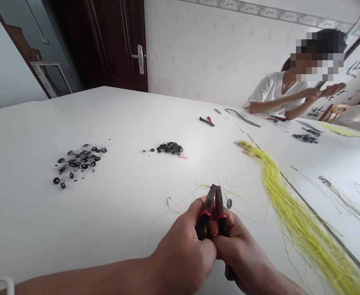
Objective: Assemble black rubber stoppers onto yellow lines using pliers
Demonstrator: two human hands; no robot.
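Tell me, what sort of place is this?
It looks like a small home workshop: a long white worktable with heaps of small black pieces, a bundle of yellow cord, and pliers.

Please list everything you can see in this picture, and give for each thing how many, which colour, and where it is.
table: one, white, under everything
door: one, dark brown, back wall at left
small rings: many, black, in piles on the table at left, middle and far right
threads: one large bunch, yellow, right side of the table
pliers on table: one pair, red and black, far middle
other person: one, white shirt, beyond the far right of the table
pliers in hands: one pair, black and red, near the table's front edge
left hand: one, gripping those pliers
right hand: one, gripping them too
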